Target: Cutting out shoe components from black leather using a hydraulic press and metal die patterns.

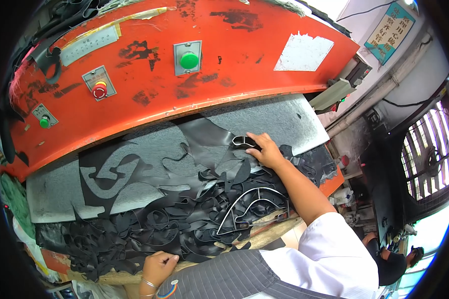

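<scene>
My right hand (268, 152) reaches over the pale cutting board (279, 119), thumb and fingers gripping a small oval metal cutting die (244, 145). The die sits at the edge of a piece of black leather-like sheet (203, 133), which has curved gaps cut from it. My left hand (158, 267) lies with curled fingers near the wooden front edge (122, 277), nothing visible in it. Between my hands, a larger curved metal cutting die (258, 189) rests over a heap of black offcuts (149, 224).
An orange machine beam (154, 84) spans the far side above the board, carrying green buttons (188, 60) and a red knob (100, 90). Another black sheet (92, 164) with curved cut-outs lies at left. Someone in dark clothes (391, 264) is at the far right.
</scene>
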The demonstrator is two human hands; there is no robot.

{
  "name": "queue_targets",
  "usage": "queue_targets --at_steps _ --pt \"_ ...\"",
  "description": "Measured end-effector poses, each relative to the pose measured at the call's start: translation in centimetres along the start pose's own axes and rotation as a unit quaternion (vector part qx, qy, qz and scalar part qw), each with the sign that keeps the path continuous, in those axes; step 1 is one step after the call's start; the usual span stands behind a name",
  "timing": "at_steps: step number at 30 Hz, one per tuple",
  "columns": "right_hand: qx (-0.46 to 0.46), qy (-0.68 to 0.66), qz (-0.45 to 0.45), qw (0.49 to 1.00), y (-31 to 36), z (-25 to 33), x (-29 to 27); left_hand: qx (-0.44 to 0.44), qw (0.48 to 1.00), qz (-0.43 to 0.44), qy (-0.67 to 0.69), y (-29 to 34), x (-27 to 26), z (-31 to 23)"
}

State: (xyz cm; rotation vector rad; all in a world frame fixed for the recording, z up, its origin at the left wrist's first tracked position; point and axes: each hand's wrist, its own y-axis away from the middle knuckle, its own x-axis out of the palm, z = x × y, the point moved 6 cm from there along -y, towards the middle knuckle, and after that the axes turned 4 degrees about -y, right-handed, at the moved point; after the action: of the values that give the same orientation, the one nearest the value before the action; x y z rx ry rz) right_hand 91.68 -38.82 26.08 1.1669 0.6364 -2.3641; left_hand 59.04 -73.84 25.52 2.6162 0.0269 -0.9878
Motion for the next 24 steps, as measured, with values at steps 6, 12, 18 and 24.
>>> queue_targets --at_steps 6,12,18,24 --pt "-0.003 0.114 -0.070 0.991 -1.8 4.0 -3.9 0.032 0.973 -0.200 0.107 -3.9 -13.9 2.0" --pt "0.028 -0.124 -0.075 0.989 -9.3 12.6 -3.8 -0.023 0.873 -0.481 0.075 -11.3 -28.6 6.3" --pt "0.046 -0.123 -0.143 0.981 -18.7 18.5 -6.3 0.098 0.876 -0.471 -0.037 -15.4 -36.5 3.4" --pt "0.104 -0.180 -0.026 0.978 -10.9 16.1 -6.8 0.066 0.958 -0.271 -0.061 -9.8 -27.5 -0.9"
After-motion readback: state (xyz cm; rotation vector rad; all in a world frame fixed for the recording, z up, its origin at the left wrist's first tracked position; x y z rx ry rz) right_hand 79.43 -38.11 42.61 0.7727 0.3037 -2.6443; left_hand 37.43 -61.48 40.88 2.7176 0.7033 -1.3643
